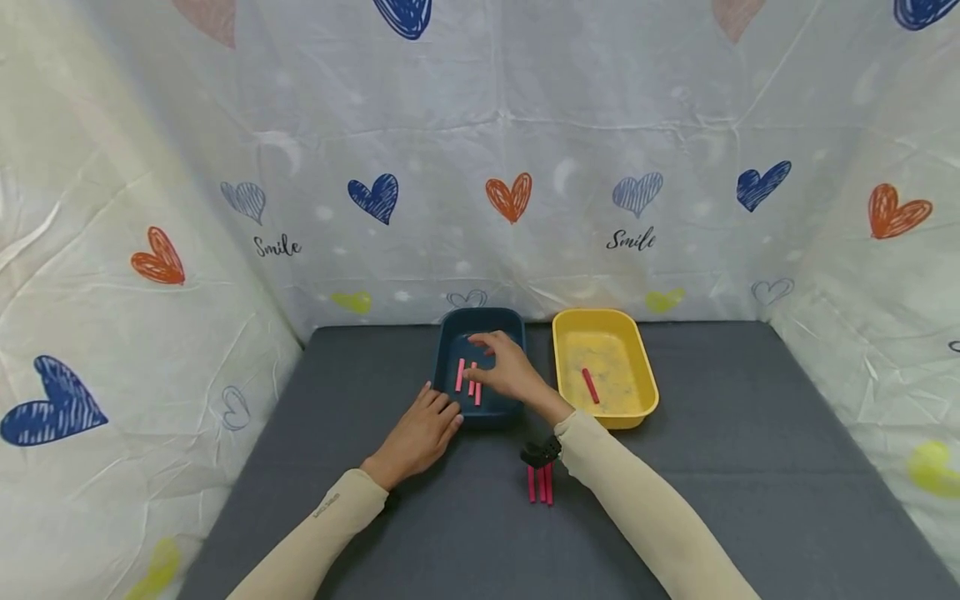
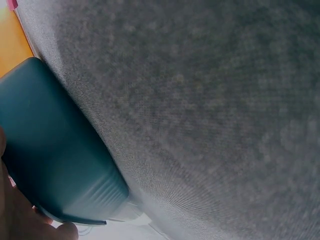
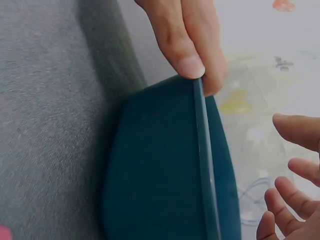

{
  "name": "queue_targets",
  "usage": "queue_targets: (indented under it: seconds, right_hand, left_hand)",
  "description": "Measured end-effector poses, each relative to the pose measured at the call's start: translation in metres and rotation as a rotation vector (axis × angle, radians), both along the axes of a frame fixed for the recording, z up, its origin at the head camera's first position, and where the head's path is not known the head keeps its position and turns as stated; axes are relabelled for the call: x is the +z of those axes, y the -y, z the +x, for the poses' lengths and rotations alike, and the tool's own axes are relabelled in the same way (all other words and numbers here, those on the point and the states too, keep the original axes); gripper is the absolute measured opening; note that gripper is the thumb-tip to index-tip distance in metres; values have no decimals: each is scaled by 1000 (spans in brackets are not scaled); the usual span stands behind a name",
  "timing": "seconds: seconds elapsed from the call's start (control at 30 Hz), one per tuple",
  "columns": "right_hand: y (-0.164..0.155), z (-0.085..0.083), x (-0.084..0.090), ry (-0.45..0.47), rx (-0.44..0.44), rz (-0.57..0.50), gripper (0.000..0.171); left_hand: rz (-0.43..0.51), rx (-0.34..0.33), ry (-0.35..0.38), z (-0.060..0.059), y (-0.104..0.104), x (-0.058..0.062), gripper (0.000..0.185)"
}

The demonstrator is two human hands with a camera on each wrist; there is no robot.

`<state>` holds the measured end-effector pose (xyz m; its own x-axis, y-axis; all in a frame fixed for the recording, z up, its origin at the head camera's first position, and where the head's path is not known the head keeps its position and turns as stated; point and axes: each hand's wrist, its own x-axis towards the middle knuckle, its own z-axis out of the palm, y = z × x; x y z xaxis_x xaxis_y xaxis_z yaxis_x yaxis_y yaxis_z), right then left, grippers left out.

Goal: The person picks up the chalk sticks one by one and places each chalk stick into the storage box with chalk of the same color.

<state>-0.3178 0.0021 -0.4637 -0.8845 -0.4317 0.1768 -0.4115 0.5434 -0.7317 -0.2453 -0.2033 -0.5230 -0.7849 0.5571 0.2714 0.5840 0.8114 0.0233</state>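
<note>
- Head view shows the right hand point(image 1: 508, 367) over the blue tray point(image 1: 447, 333), fingers spread and relaxed, grasping nothing, hovering by three pink sticks point(image 1: 468, 382) lying inside it.
- The left hand point(image 1: 420, 433) lies flat on the grey tabletop point(image 1: 750, 433), straight fingertips touching the tray's near left corner.
- The blue tray sits at the tabletop's far edge, just beside a yellow tray point(image 1: 641, 367) holding one red stick point(image 1: 590, 386).
- Three more pink sticks, the loose bundle point(image 1: 541, 483), lie near the right sleeve.

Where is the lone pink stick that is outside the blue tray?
In the head view, the lone pink stick lies inside the yellow tray, right of the blue tray.
</note>
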Motion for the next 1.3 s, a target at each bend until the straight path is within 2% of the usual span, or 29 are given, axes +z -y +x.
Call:
queue_targets:
  seconds: [0.3,0.67,0.9,1.3]
  right_hand:
    - [-24,21,3,-90,34,11,52]
    - [-68,39,3,-122,-54,-7,47]
    - [-95,45,-3,-235,-92,13,42]
    - [-144,54,-18,-443,-102,45,30]
  left_hand:
    - [9,6,-9,4,0,-3,25]
    - [23,1,-13,2,-2,-2,23]
    - [20,7,-10,2,-2,0,22]
    - [9,11,-4,2,-4,2,22]
